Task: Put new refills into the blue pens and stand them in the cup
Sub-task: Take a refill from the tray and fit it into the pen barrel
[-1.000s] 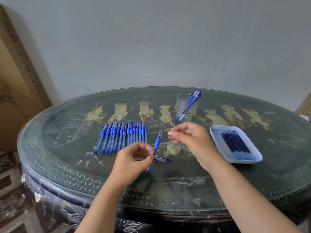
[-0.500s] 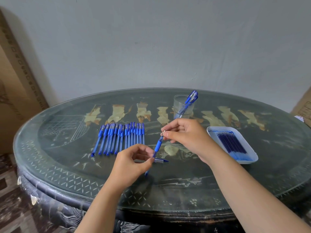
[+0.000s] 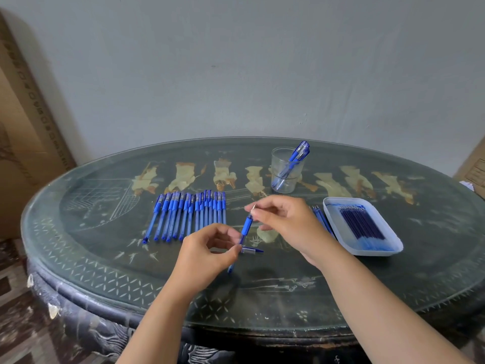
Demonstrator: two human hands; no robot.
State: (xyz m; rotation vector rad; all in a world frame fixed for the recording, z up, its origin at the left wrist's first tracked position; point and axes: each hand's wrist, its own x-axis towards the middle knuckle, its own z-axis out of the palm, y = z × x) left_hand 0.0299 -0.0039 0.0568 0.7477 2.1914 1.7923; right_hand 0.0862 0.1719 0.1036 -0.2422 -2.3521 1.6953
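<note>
Head view: I count two finished pens (image 3: pixel 299 153) leaning in the cup (image 3: pixel 278 165). Nearer me than the cup, the left hand (image 3: pixel 207 250) pinches one blue pen (image 3: pixel 246 228) by its barrel, thumb against fingertips. The right hand (image 3: pixel 286 222) pinches the pen's tip end, its other fingers loosely curled. The cap (image 3: pixel 252 250) lies beneath. Left of the cup waits a long row of pens (image 3: pixel 189 216); right of it, a tray (image 3: pixel 328 214) of refills (image 3: pixel 362 224). I judge most of the work is left.

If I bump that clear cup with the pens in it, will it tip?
Probably light: the cup looks like thin plastic. Its two pens lean past the right rim, so it may tip that way. On the glossy tabletop it might slide first.
</note>
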